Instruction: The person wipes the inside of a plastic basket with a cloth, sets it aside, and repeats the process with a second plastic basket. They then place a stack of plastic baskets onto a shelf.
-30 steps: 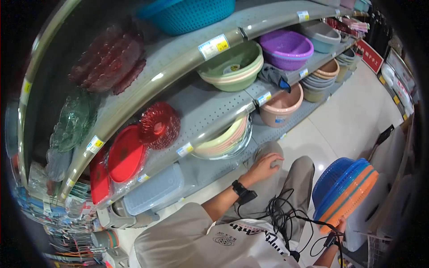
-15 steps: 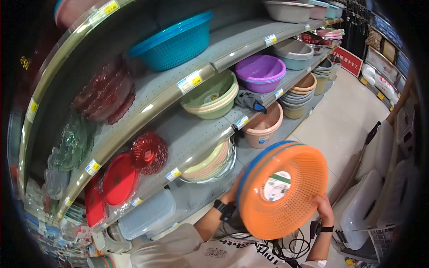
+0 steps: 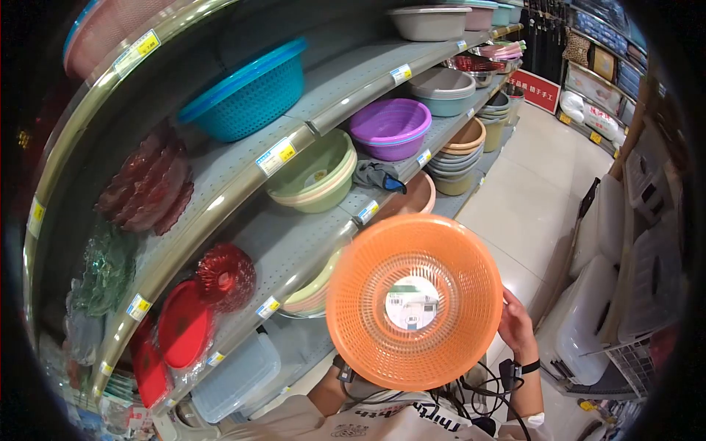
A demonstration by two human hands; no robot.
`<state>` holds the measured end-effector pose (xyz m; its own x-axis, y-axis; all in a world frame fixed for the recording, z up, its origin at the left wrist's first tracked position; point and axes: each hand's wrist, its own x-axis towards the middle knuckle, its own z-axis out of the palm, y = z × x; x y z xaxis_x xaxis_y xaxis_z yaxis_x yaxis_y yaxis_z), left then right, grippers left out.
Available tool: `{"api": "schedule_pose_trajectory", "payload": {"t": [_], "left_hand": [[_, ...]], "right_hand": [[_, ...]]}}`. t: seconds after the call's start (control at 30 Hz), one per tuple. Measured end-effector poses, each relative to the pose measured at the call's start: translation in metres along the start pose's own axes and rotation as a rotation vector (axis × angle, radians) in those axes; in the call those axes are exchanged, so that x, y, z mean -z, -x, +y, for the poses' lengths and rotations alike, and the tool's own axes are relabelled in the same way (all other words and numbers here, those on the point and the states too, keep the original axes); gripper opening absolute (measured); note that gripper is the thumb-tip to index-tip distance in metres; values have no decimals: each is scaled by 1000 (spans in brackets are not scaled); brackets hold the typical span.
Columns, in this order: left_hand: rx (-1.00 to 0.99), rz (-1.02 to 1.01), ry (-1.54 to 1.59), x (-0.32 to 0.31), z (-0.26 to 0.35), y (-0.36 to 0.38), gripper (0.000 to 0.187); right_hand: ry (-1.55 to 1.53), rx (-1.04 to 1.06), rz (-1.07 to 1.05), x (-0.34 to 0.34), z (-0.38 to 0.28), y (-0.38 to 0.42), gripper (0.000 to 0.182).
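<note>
An orange plastic colander basket point(image 3: 368, 323) faces me with its open side, its round white label point(image 3: 412, 303) at the centre of the bottom. My right hand point(image 3: 518, 322) grips its rim at the right, the fingers partly hidden behind the wall. My left hand is out of sight behind the basket; only the wrist with a black band point(image 3: 343, 368) shows at the lower left. The basket is held up in front of my chest, away from the shelf. Black cables point(image 3: 478, 389) hang below it.
Shelves on the left carry a blue basket point(image 3: 254, 95), green basins point(image 3: 316, 176), purple basins point(image 3: 390, 128) and red trays point(image 3: 188, 323). A grey cloth item point(image 3: 379, 176) lies on a shelf edge. Clear storage boxes point(image 3: 588, 320) stand at the right, across the tiled aisle point(image 3: 515, 209).
The orange basket has turned to face me more squarely and shifted left. The blue basket stacked behind it no longer shows. My left hand has gone out of sight; the view has shifted slightly.
</note>
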<state>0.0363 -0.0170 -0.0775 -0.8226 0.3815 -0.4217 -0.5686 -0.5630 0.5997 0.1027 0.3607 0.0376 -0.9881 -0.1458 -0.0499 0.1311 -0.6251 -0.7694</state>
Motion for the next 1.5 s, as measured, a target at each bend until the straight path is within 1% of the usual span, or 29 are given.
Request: {"api": "schedule_pose_trajectory", "payload": {"t": [0.03,0.07,0.13,0.17,0.23,0.27,0.33,0.37,0.4,0.47,0.5,0.53,0.57,0.6,0.63,0.67,0.7,0.73,0.8,0.87,0.9,0.93,1.0,1.03,1.13,1.27,1.3,1.37,1.5], "left_hand": [[-10,-6,11,-2,0,-2,74],[-12,-10,31,-6,2,-4,74],[-38,-29,65,-14,6,-11,73],[-48,-39,85,-20,8,-12,73],[-81,-66,127,-32,17,-18,72],[-105,-86,148,-41,23,-24,72],[-175,-157,202,-67,41,-36,72],[-212,-196,228,-82,52,-44,71],[-253,-251,254,-101,64,-53,71],[-339,-414,306,-136,88,-61,70],[-396,-619,331,-157,104,-69,70],[-450,-846,338,-179,122,-79,70],[-502,-1177,327,-197,137,-94,70],[-410,-218,301,-259,162,-47,68],[-430,-380,334,-268,177,-63,69],[-380,-549,459,-286,194,-62,64],[-355,-588,454,-297,210,-63,72],[-398,-659,414,-312,226,-68,69],[-474,-720,329,-337,256,-72,73],[-535,-666,306,-348,280,-81,74],[-562,-687,282,-356,292,-85,77],[-568,-693,283,-360,299,-85,77],[-590,-577,253,-367,312,-85,81],[-579,-533,239,-368,318,-84,82],[-598,-527,247,-364,332,-93,82],[-561,-476,269,-361,337,-91,82],[-549,-489,260,-360,338,-90,81],[-531,-493,254,-353,341,-95,79],[-518,-540,222,-344,354,-115,78]], "right_hand": [[-52,46,-34,-6,-6,0,93],[-49,48,-32,-15,-13,0,93],[-283,95,-107,-27,-24,1,95],[-282,98,-105,-21,-23,1,95],[-85,168,-63,-7,-17,-1,99],[-85,170,-60,-10,-18,0,99],[88,288,60,-29,-21,-3,105],[90,328,73,-46,-29,-7,110],[93,331,72,-57,-35,-14,110],[348,564,102,-76,-51,-30,113],[352,573,99,-86,-63,-40,113],[457,633,96,-97,-75,-50,113],[561,690,94,-107,-86,-61,113],[640,727,106,-116,-94,-74,113],[641,745,111,-121,-103,-89,112],[642,763,115,-127,-111,-104,111],[642,773,112,-134,-119,-119,111],[604,801,120,-142,-127,-134,109],[567,835,123,-158,-148,-158,106],[592,759,122,-172,-168,-180,100],[684,852,116,-174,-176,-198,96],[686,859,111,-175,-181,-214,96],[824,870,244,-182,-191,-238,97],[803,860,238,-190,-194,-242,98],[918,890,191,-198,-198,-262,100],[1010,935,309,-211,-197,-277,97],[1007,928,310,-209,-196,-285,97],[1031,1012,295,-202,-196,-300,98],[1014,985,328,-204,-192,-313,102]]}}
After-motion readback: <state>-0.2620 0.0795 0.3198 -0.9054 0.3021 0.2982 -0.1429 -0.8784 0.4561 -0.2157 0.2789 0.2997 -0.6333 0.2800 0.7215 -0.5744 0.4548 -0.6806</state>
